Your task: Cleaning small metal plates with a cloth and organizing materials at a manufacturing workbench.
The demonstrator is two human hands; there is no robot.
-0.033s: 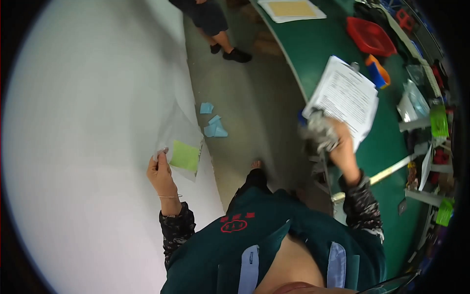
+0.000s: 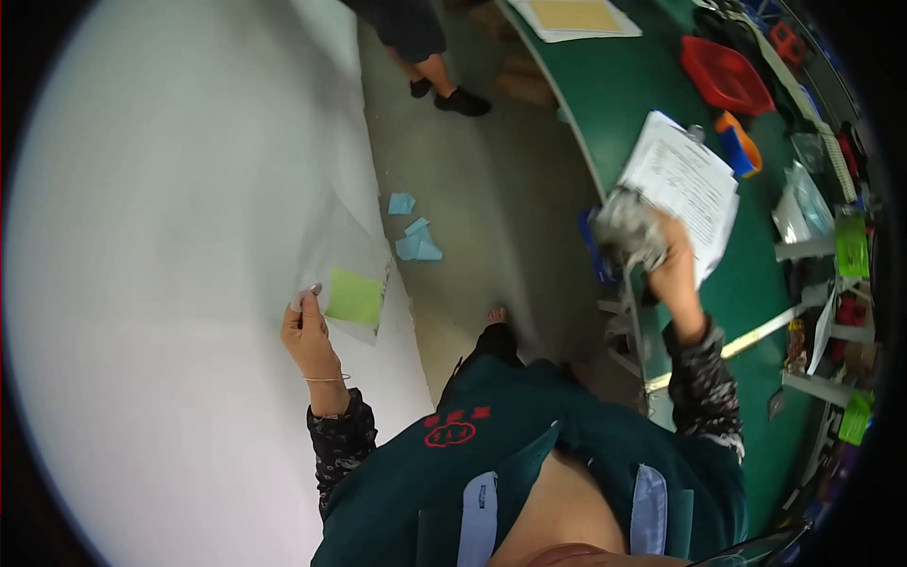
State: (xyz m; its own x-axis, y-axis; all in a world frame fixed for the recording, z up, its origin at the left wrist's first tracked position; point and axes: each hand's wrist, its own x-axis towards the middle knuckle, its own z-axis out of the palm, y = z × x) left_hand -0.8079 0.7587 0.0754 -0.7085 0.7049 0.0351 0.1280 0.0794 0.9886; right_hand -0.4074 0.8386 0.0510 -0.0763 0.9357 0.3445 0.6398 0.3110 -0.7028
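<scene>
My left hand (image 2: 312, 345) is closed, its thumb and fingers pinching a clear plastic bag (image 2: 333, 241) in front of the white surface. On the bag sits a square of light green paper (image 2: 355, 297). Over the edge of the green table, my right hand (image 2: 675, 274) grips a crumpled grey bundle (image 2: 628, 229). Motion blurs this bundle, so I cannot make out its kind. Behind that hand lies a clipboard with printed sheets (image 2: 682, 175), partly covered by the hand and bundle.
The green table (image 2: 590, 85) holds a red tray (image 2: 726, 76), a blue and orange holder (image 2: 739, 146) and clear bags (image 2: 803, 203). Racks with green tags (image 2: 852, 248) line its right side. Blue paper pieces (image 2: 418, 244) lie on the floor. Another person's legs (image 2: 425, 57) stand ahead.
My right hand and the grey bundle have shifted slightly right and upward. The table and its things sit a little further right in view. My left hand keeps its hold on the bag.
</scene>
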